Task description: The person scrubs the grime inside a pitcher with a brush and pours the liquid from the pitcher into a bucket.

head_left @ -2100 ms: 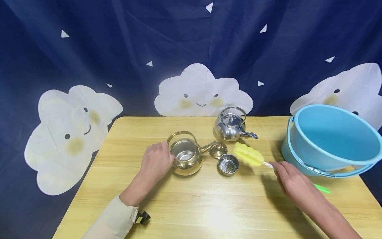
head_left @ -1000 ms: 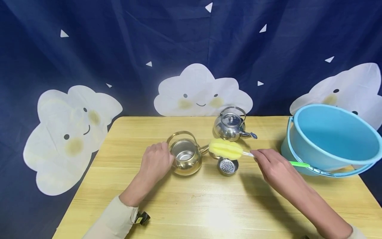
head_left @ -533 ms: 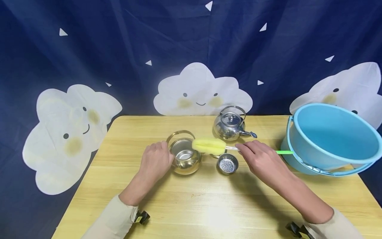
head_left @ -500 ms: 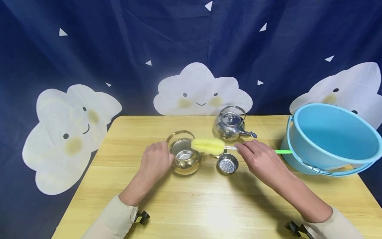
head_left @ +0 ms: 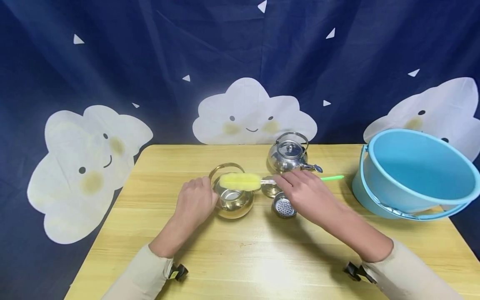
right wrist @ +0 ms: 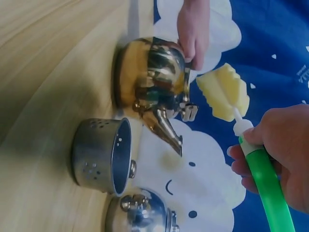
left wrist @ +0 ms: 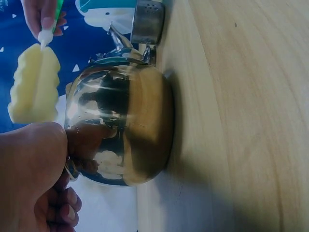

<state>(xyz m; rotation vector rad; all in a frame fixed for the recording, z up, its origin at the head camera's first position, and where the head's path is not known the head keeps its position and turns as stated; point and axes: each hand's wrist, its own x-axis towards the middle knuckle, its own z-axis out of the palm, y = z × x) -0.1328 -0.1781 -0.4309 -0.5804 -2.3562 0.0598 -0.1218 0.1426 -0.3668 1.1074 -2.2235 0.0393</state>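
Note:
My left hand (head_left: 197, 201) grips the handle of the gold kettle (head_left: 235, 207), whose top is uncovered, at its left side. In my right hand (head_left: 308, 195) is the green-and-white handle of a brush, pinched near the yellow sponge head (head_left: 241, 182). The sponge hangs above the kettle's opening, hiding part of it in the head view. The right wrist view shows the sponge (right wrist: 225, 92) raised clear of the kettle (right wrist: 153, 79). Beneath my right hand stands a perforated metal strainer cup (head_left: 283, 205), beside a gold lid (head_left: 271, 188).
A silver kettle (head_left: 287, 156) with its lid on stands behind the strainer cup. At the right of the wooden table (head_left: 232, 258) is a large light blue bucket (head_left: 390, 183) with its handle lowered. A dark blue curtain (head_left: 168, 50) with clouds hangs behind.
My right hand has carried the brush leftward from beside the bucket, so the sponge has passed the strainer cup and reached a place over the gold kettle. My left hand has stayed on the kettle handle.

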